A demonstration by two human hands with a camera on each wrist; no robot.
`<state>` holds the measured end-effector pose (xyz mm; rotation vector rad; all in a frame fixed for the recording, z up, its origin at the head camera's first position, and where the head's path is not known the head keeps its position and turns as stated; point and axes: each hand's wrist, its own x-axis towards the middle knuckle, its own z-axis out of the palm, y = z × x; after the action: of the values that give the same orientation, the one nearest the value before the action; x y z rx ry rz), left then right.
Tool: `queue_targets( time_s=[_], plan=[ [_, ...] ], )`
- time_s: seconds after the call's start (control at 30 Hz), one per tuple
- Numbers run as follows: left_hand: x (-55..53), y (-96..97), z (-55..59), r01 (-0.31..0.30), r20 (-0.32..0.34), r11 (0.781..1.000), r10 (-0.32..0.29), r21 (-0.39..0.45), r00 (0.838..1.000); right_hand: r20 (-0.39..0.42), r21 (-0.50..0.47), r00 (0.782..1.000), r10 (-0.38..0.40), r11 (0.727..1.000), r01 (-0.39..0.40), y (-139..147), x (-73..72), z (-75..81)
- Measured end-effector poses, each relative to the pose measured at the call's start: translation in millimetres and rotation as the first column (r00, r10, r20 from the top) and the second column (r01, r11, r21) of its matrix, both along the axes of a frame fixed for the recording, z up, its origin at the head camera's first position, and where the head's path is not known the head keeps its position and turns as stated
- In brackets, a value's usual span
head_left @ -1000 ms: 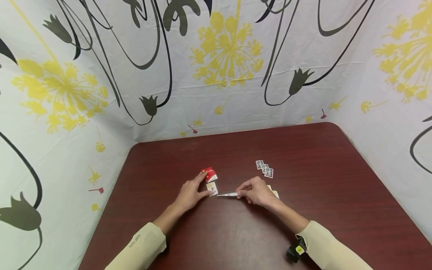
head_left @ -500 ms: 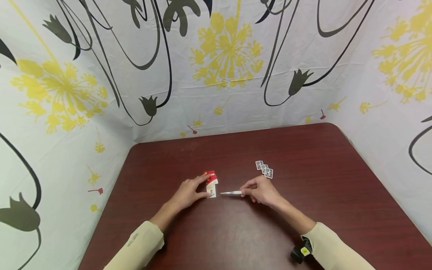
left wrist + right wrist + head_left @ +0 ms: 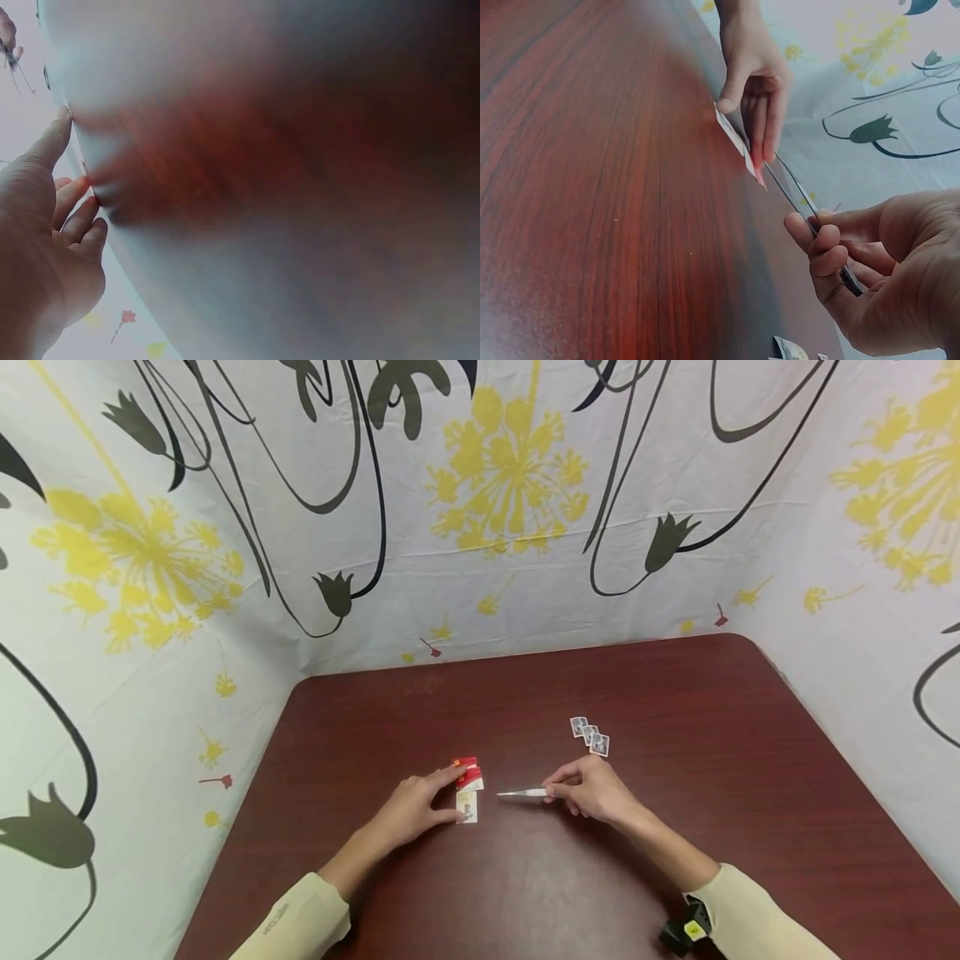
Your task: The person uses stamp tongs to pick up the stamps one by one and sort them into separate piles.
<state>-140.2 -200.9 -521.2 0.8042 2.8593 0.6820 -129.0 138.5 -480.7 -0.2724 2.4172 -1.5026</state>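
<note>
Tweezers (image 3: 522,792) are pinched in my right hand (image 3: 590,791), their tips pointing left, apart from the cards. In the right wrist view, the arms of the tweezers (image 3: 849,281) stand slightly apart with nothing between them. Opposite, my left hand (image 3: 411,807) lies flat with thumb and fingers spread. Its fingers touch small overlapping red-and-white stamp-like cards (image 3: 470,777), while its thumb touches a pale picture card (image 3: 467,806) at their near end. These cards lie in a column on the table. From the left wrist view, the left hand (image 3: 45,232) has its fingertips at the table's surface.
Several small grey-and-white stamp-like pictures (image 3: 589,736) overlap in a diagonal row beyond my right hand. The dark red table (image 3: 495,893) reaches back to a patterned cloth (image 3: 517,602). A black device (image 3: 686,930) sits at the right wrist.
My left hand has slid the column of cards towards me. My right hand has shifted slightly right with the tweezers. Pale pieces seen behind the right hand earlier are out of sight in the head view.
</note>
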Motion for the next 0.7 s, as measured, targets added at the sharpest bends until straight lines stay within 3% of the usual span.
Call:
queue_targets(
  time_s=[0.27,0.4,0.7],
  plan=[
    [16.5,2.1,2.2,0.035,-0.027,0.999,-0.035,-0.009,0.999,0.011,-0.013,1.000,0.022,1.000,-0.022,-2.7,1.8,-0.2],
    [20.6,3.5,4.8,0.020,-0.027,0.999,-0.019,0.034,0.999,0.034,-0.034,0.999,0.035,0.999,-0.034,-4.8,1.9,0.1],
    [33.1,12.5,1.9,-0.038,-0.102,0.986,0.055,0.161,0.993,0.041,-0.048,0.998,0.057,0.997,-0.055,-9.1,3.4,-1.2]
  ],
)
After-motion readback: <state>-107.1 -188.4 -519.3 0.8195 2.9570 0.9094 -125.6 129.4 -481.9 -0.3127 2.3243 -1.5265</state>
